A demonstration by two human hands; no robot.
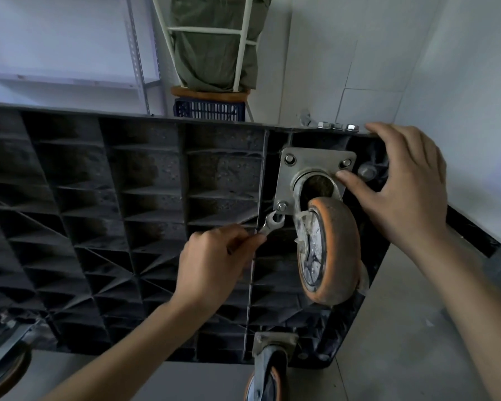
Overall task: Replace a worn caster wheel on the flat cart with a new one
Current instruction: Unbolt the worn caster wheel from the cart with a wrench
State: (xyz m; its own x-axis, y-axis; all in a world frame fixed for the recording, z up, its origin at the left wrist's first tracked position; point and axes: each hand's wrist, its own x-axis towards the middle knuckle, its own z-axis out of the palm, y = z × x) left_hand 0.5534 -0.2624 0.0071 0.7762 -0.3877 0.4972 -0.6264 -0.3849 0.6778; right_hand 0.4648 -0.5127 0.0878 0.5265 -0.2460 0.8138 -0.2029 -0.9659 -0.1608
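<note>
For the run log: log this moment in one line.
left hand: holds wrench at plate nut | right hand: steadies cart edge, thumb on plate

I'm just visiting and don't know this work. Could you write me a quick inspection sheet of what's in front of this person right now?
Surface: flat cart tipped up, ribbed black underside facing the camera; grey floor below.
Job's things: worn orange caster wheel on its mounting plate; small spanner with its open end just below the plate's lower-left nut.
Clutter: three loose nuts on the cart's top edge.
Hands: left hand pinches the spanner; right hand rests on the cart's corner, thumb on the plate.
Cables: one dark cable at the far left edge.
Surroundings: two more casters at the bottom, metal shelf, blue crate, covered rack, tiled wall.
</note>
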